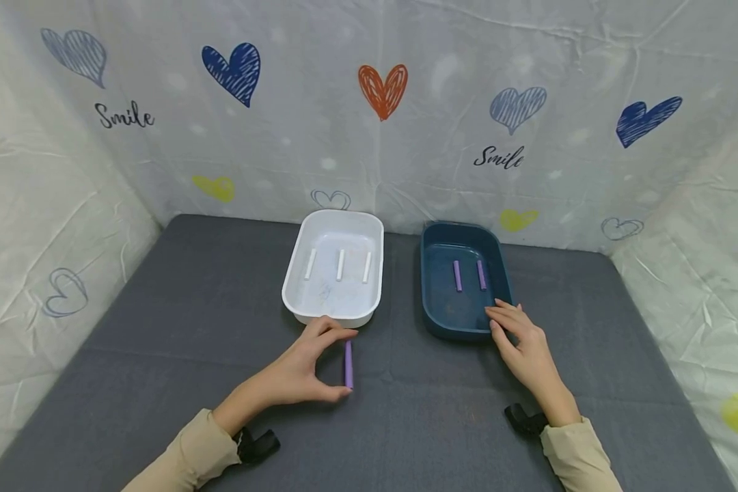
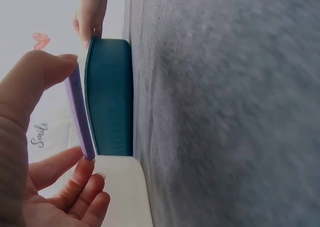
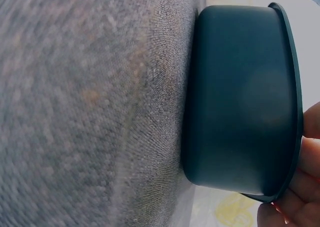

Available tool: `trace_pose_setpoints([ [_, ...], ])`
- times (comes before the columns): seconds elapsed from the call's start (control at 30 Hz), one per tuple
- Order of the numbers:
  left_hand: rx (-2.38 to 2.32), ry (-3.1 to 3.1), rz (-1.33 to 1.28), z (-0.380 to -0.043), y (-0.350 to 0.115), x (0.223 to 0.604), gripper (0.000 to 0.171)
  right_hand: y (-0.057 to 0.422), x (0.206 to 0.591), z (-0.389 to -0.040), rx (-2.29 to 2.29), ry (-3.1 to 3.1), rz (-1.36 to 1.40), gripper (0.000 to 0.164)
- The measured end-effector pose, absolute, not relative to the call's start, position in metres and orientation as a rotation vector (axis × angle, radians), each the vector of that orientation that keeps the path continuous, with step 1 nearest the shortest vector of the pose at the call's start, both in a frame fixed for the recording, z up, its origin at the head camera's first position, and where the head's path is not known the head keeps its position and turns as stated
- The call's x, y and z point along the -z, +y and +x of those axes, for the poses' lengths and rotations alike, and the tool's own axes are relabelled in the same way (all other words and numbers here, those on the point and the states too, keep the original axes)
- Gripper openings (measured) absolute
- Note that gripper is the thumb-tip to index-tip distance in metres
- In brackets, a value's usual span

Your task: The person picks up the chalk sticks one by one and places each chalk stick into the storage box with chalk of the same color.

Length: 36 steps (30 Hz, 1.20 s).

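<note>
My left hand (image 1: 304, 365) pinches a purple chalk stick (image 1: 348, 365) by its two ends, thumb at one and fingertips at the other. In the head view it is just in front of the white tray (image 1: 332, 311); the left wrist view shows the purple chalk (image 2: 80, 112) above the cloth. My right hand (image 1: 525, 345) holds the front right corner of the dark blue tray (image 1: 455, 333), thumb and fingers at the rim. Its fingers (image 3: 305, 187) bend around that corner in the right wrist view. Two purple chalk sticks (image 1: 458, 276) lie inside the blue tray.
Three white chalk sticks (image 1: 340, 265) lie side by side in the white tray. Both trays stand toward the back of a table with grey cloth (image 1: 430, 424). A white curtain printed with hearts (image 1: 436, 157) hangs behind and at both sides.
</note>
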<state>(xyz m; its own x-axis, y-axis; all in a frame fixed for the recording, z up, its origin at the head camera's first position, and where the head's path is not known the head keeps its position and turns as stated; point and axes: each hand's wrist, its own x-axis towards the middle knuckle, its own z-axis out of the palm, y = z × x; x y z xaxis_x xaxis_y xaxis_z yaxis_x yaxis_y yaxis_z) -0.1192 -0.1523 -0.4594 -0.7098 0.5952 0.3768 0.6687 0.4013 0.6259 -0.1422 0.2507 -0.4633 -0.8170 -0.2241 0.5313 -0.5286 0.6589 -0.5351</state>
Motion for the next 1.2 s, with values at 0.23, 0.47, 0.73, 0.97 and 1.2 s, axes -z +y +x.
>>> trace_pose_setpoints([
  [0.23,1.187,-2.526,-1.187,-0.121,-0.14,0.457,0.078,0.25,0.464,-0.142,-0.986,-2.455,0.582,0.026],
  [0.47,1.213,-2.552,-1.203,-0.12,-0.128,0.455,0.076,0.251,0.465,-0.142,-0.986,-2.458,0.578,0.026],
  [0.73,1.215,-2.53,-1.208,-0.123,-0.113,0.448,0.077,0.252,0.465,-0.143,-0.984,-2.454,0.579,0.026],
  [0.97,1.216,-2.506,-1.221,-0.127,-0.105,0.443,0.078,0.251,0.465,-0.143,-0.986,-2.466,0.577,0.026],
  [1.2,1.237,-2.515,-1.201,-0.131,-0.099,0.437,0.079,0.252,0.464,-0.143,-0.988,-2.464,0.578,0.026],
])
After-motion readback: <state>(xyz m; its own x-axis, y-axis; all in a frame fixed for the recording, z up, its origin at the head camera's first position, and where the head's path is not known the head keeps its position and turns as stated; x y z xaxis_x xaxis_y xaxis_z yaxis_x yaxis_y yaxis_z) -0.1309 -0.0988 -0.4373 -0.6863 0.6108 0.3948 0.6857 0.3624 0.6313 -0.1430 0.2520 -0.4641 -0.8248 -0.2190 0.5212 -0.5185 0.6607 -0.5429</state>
